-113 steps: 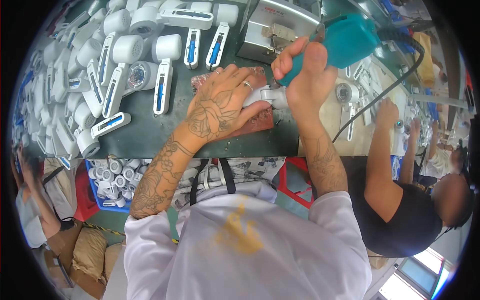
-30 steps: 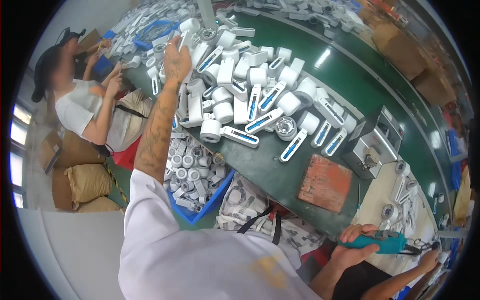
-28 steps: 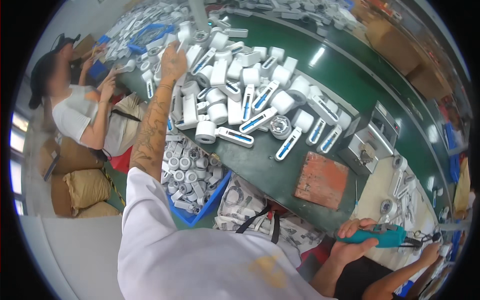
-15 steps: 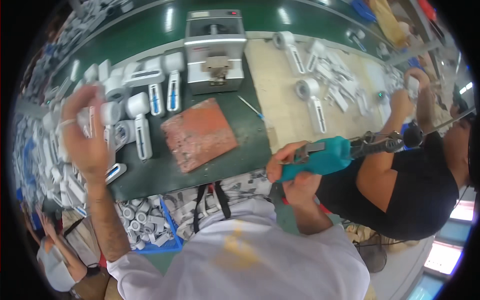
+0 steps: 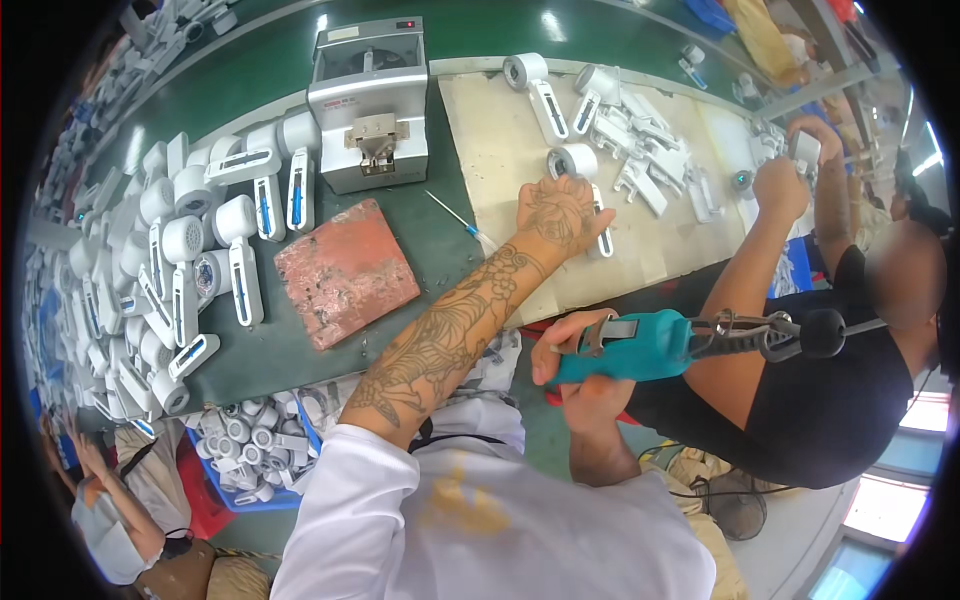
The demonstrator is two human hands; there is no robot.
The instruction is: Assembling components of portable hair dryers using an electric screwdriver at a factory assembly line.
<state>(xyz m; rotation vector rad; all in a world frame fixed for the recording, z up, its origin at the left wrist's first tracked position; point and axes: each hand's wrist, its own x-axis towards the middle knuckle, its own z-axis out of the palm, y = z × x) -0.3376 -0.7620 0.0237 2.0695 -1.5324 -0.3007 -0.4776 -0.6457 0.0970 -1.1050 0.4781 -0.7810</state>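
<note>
My left hand (image 5: 560, 215) reaches across to the beige sheet, its fingers curled round a white round-headed handheld unit (image 5: 572, 160). The unit lies on the sheet; its slotted handle shows beyond my thumb, and my hand hides the part between head and handle. Close to my body, my right hand (image 5: 585, 375) is wrapped round a teal power screwdriver (image 5: 640, 345) with a metal lever on its side and a dark spring-like cord at its right end. A scuffed reddish square pad (image 5: 347, 272) lies left of my left forearm. A thin screwdriver (image 5: 455, 213) rests near the sheet's edge.
A silver machine (image 5: 368, 110) stands at the back. Many similar white units (image 5: 185, 240) crowd the left side. White casing parts (image 5: 650, 150) lie in a pile on the beige sheet (image 5: 475, 110). A blue crate (image 5: 235, 500) holds more parts below. A co-worker (image 5: 810, 390) sits at right.
My left hand has swung from the units at the left over to the unit on the beige sheet. My right hand still holds the power screwdriver. The view has shifted somewhat.
</note>
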